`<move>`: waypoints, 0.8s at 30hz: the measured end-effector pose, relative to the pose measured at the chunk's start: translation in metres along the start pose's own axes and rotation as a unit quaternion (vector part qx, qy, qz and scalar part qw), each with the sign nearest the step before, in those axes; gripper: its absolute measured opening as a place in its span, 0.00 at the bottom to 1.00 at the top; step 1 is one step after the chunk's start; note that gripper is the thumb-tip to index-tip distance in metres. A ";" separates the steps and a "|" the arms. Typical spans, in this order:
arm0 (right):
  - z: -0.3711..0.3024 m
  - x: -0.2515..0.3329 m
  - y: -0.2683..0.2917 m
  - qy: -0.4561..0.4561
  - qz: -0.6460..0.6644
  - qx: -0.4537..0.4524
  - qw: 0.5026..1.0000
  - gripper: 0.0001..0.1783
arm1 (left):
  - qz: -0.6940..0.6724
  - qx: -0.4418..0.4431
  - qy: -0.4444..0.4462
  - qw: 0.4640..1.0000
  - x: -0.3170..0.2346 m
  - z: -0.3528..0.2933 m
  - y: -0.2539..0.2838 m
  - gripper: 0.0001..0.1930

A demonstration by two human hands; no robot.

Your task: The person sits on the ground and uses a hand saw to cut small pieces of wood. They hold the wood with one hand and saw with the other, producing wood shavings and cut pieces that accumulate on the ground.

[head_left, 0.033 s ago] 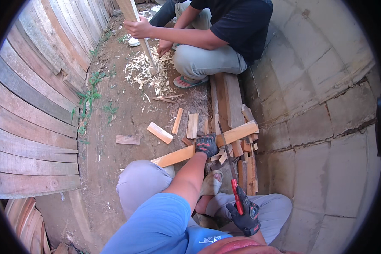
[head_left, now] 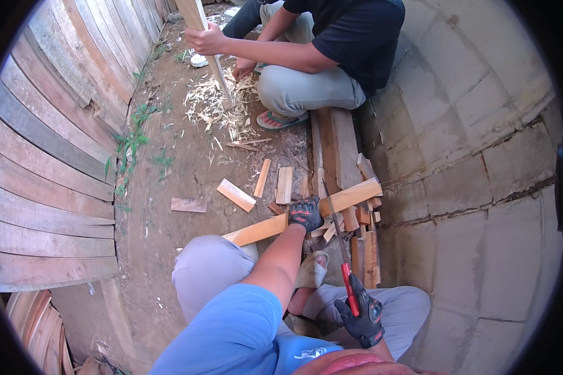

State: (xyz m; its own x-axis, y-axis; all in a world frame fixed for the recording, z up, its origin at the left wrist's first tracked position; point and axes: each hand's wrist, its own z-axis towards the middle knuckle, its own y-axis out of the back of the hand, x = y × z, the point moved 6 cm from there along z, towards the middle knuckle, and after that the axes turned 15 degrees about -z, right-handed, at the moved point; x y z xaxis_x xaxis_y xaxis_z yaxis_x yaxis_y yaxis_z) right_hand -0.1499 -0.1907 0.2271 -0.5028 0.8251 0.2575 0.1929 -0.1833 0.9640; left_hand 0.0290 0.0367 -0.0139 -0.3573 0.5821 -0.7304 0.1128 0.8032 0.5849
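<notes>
A long pale wooden plank lies slantwise in front of me, its left end beside my knee and its right end over a pile of offcuts. My left hand, in a black glove with red marks, is closed around the plank near its middle. In my right hand, gloved alike, is the red handle of a hand saw. The saw's narrow blade runs up and away from me, crossing the plank just right of my left hand. Whether its teeth have cut into the wood cannot be made out.
Short wood pieces are scattered on the dirt ahead, and offcuts pile up by the block wall. Beyond, a crouching person holds an upright timber over wood shavings. A plank fence bounds the left.
</notes>
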 end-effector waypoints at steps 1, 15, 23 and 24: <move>-0.002 0.000 -0.001 0.007 -0.001 -0.010 1.000 0.46 | -0.004 -0.001 0.001 1.000 0.002 -0.001 -0.004 0.29; 0.023 0.001 0.015 -0.111 -0.060 -0.064 0.990 0.28 | -0.014 0.009 0.008 1.000 0.003 0.004 -0.008 0.30; 0.085 -0.022 -0.024 -0.115 -0.047 -0.079 0.989 0.24 | -0.011 0.004 -0.008 1.000 0.005 0.003 -0.006 0.30; 0.098 -0.026 -0.034 -0.105 -0.043 -0.085 0.990 0.24 | -0.012 0.002 -0.011 1.000 0.007 0.005 -0.007 0.30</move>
State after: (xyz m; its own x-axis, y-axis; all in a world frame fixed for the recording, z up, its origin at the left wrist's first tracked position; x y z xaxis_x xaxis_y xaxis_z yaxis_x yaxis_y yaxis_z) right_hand -0.0609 -0.1540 0.1809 -0.3217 0.9312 0.1711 0.0040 -0.1793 0.9838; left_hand 0.0307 0.0361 -0.0248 -0.3400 0.5659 -0.7511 0.1087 0.8170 0.5664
